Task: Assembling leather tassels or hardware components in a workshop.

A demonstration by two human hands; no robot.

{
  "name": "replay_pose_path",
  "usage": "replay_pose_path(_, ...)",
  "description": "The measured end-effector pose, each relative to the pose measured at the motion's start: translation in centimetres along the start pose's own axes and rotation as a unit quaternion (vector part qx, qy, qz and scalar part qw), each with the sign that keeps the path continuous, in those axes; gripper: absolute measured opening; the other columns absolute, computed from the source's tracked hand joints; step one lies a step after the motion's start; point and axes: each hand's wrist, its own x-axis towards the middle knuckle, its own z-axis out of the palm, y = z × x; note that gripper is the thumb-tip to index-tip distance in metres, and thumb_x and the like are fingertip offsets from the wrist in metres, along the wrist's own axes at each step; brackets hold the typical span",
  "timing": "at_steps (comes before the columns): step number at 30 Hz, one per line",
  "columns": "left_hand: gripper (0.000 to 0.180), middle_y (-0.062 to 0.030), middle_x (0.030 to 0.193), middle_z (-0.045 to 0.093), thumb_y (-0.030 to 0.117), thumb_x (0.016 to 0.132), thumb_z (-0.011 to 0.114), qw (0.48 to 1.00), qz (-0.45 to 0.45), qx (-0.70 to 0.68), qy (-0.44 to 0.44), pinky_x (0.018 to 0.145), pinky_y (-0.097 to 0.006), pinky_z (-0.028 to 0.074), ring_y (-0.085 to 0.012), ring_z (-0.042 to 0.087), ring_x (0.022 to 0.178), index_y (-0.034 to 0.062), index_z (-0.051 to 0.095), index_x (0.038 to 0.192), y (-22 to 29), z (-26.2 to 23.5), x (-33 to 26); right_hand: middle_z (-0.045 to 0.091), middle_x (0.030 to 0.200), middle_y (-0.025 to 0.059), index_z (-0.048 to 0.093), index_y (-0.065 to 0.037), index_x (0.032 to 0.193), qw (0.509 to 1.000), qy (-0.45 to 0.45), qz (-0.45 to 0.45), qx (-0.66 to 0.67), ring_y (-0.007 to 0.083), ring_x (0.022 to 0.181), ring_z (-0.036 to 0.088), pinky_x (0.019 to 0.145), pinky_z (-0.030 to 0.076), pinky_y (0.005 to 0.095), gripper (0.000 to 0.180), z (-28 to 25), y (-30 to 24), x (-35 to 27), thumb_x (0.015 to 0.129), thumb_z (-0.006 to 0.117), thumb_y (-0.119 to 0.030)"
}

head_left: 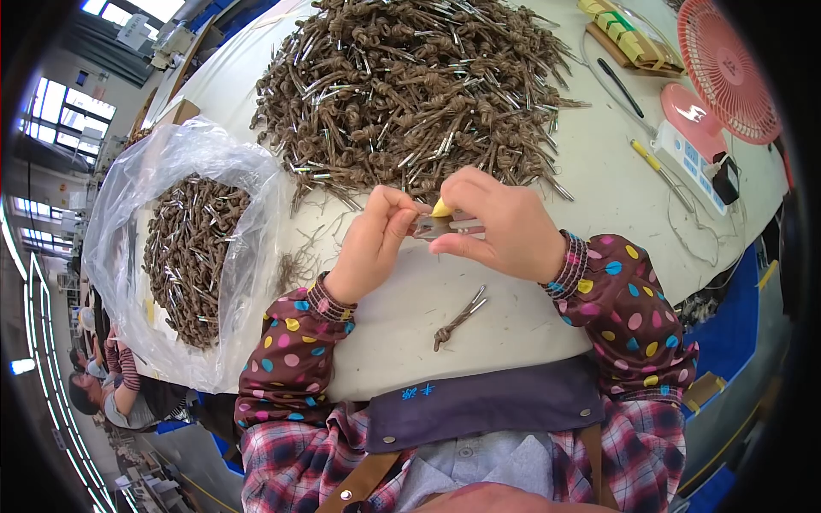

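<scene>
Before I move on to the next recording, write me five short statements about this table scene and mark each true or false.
1. A pink fan is on the right side of the table. True.
2. The clear plastic bag sits right of the large cord pile. False: it is to the pile's left.
3. One knotted cord lies apart from the large cord pile. True.
4. The right hand is empty. False: it holds a small metal-looking tool.
5. The left hand is close to the right hand. True.
</scene>
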Motion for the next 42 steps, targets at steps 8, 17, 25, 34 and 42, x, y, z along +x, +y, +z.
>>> replay_pose_path(8, 0.007, -0.0101, 0.092, 0.060, 0.008, 0.099, 0.038, 0.991, -0.016, -0.124, -0.038, 0.074, -0.025, 0.049, -0.0144, 0.065, 0.082, 0.0014, 0.041, 0.101, -0.7, 0.2, -0.5, 0.064, 0.100, 0.0065, 0.056, 0.000, 0.110, 0.905, -0.176, 0.149, 0.358, 0.0130, 0.094, 0.059, 0.083, 0.047, 0.0290, 0.029, 0.8, 3.1, 0.3, 0.087, 0.065, -0.016)
replay_pose_path(17, 0.009, -0.0097, 0.098, 0.055, 0.012, 0.101, 0.035, 0.961, -0.044, -0.259, -0.091, 0.076, -0.026, 0.049, -0.0179, 0.065, 0.085, 0.0035, 0.038, 0.101, 0.1, -0.3, 0.0, 0.064, 0.093, -0.0016, 0.065, -0.012, 0.093, 0.997, 0.003, -0.076, 0.035, 0.0168, 0.066, 0.062, 0.056, 0.049, 0.0247, 0.022, -1.0, 3.1, 0.5, 0.072, 0.067, -0.004)
replay_pose_path(25, 0.011, -0.0085, 0.095, 0.057, 0.016, 0.102, 0.035, 0.940, -0.116, -0.299, -0.116, 0.065, -0.023, 0.047, -0.0131, 0.060, 0.075, 0.0064, 0.039, 0.101, 0.1, -0.6, -0.1, 0.061, 0.091, -0.0047, 0.064, -0.015, 0.088, 0.975, -0.014, -0.184, -0.126, 0.0159, 0.064, 0.061, 0.052, 0.049, 0.0252, 0.020, -1.2, 1.5, 0.3, 0.069, 0.067, -0.008)
replay_pose_path(34, 0.007, -0.0055, 0.083, 0.060, 0.009, 0.099, 0.043, 0.995, 0.004, -0.098, -0.003, 0.066, -0.022, 0.048, -0.0093, 0.058, 0.072, 0.0022, 0.044, 0.100, -1.0, -0.3, -0.3, 0.056, 0.096, 0.0056, 0.055, -0.007, 0.104, 0.999, 0.024, -0.027, -0.035, 0.0226, 0.068, 0.062, 0.056, 0.050, 0.0295, 0.041, -1.2, 0.1, 0.4, 0.078, 0.070, -0.035)
replay_pose_path(42, 0.008, -0.0089, 0.088, 0.062, 0.010, 0.100, 0.040, 0.991, -0.047, -0.122, -0.005, 0.073, -0.027, 0.053, -0.0139, 0.064, 0.080, 0.0027, 0.041, 0.099, -0.3, 0.1, -0.2, 0.057, 0.095, 0.0035, 0.056, -0.005, 0.101, 0.991, -0.057, 0.054, 0.105, 0.0154, 0.069, 0.063, 0.056, 0.049, 0.0289, 0.035, -0.2, 0.0, 0.4, 0.082, 0.069, -0.032)
